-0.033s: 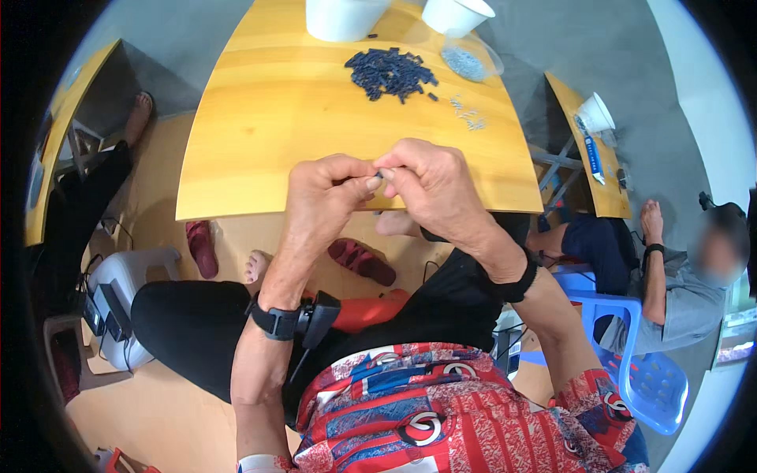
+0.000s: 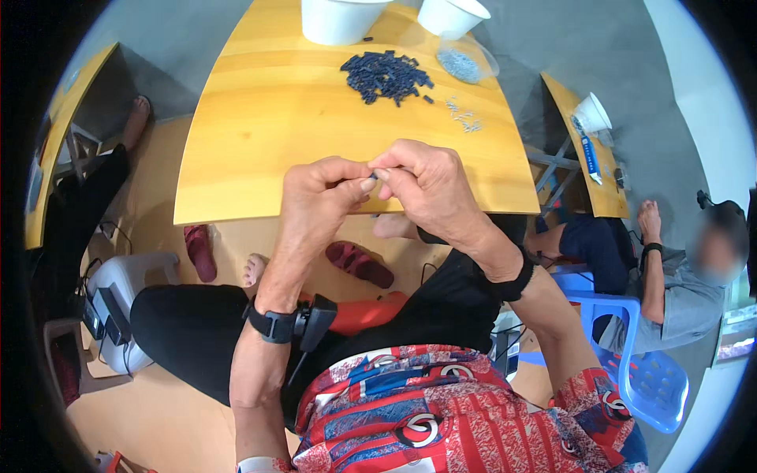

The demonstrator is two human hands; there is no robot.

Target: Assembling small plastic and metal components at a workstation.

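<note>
Above the near edge of the yellow wooden table point(image 2: 252, 134), my two hands meet fingertip to fingertip. My left hand point(image 2: 319, 189) is closed in a pinch on a small dark blue piece point(image 2: 374, 176), mostly covered by the fingers. From the other side my right hand point(image 2: 430, 181) pinches at the same piece; whether it also has a pin between its fingers is hidden. Beyond them lies a heap of dark blue oblong pieces point(image 2: 385, 77). To its right are several loose silvery pins point(image 2: 467, 122), and more pins point(image 2: 460, 66) fill a clear shallow dish.
A white bucket point(image 2: 343, 24) and a white tub point(image 2: 453, 17) stand at the table's far side. At right, a person in a grey shirt point(image 2: 686, 303) sits by another table point(image 2: 607, 203) and a blue plastic chair point(image 2: 646, 386). A grey stool point(image 2: 130, 276) stands at left.
The whole view has shifted slightly, with the table contents a little lower and further left. Both hands keep the same pinch.
</note>
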